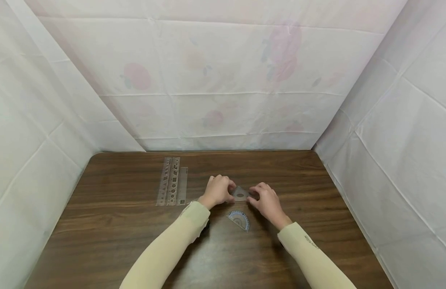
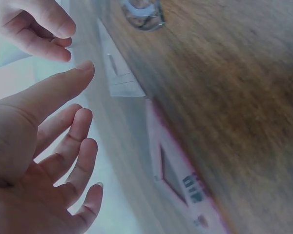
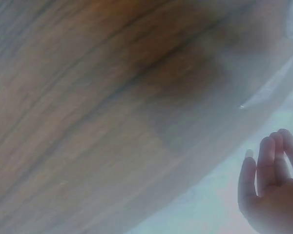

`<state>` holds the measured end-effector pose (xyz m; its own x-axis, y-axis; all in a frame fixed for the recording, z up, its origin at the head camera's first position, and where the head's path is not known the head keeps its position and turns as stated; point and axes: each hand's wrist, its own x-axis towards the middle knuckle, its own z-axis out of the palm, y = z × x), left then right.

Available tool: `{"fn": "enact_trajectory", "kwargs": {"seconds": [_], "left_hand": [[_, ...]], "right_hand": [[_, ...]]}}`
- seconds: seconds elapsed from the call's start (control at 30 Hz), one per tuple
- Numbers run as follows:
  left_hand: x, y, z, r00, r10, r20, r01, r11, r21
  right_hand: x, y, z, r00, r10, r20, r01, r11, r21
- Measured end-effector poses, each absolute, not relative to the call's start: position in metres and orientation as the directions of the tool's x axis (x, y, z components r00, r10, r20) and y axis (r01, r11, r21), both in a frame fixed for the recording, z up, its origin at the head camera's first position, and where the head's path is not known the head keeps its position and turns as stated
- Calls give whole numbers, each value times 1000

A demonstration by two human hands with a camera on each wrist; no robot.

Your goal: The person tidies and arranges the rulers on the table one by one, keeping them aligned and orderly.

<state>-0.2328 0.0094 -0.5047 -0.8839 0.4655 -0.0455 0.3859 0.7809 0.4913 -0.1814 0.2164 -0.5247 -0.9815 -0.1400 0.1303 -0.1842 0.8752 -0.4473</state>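
A small clear triangular set square [image 1: 240,195] with an opening in its middle lies on the table between my two hands. My left hand [image 1: 217,190] is at its left side, and in the left wrist view the fingers [image 2: 71,87] are loosely spread with nothing held. At the right side is my right hand [image 1: 267,202], thumb and index finger close to the edge; whether they touch it I cannot tell. Relaxed fingers [image 3: 266,161] show in the right wrist view. A pink-edged set square [image 2: 185,187], mostly hidden from the head view, lies near my left hand.
Nearer to me is a clear protractor [image 1: 240,220] with a blue scale. Left of the hands, clear rulers [image 1: 182,186] and stencil rulers [image 1: 173,182] with cut-out shapes lie side by side. White patterned sheets [image 1: 223,116] hang around the brown wooden table [image 1: 111,233].
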Motion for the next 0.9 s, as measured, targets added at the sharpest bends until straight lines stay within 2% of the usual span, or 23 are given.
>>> {"fn": "enact_trajectory", "kwargs": {"seconds": [0.7, 0.9], "left_hand": [[-199, -2, -504, -838, 544, 35, 510, 761, 400], [-191, -1, -508, -825, 565, 14, 527, 759, 382]], "right_hand": [[-137, 210, -514, -991, -108, 76, -132, 855, -501], [-129, 209, -516, -992, -106, 63, -123, 863, -490]]}}
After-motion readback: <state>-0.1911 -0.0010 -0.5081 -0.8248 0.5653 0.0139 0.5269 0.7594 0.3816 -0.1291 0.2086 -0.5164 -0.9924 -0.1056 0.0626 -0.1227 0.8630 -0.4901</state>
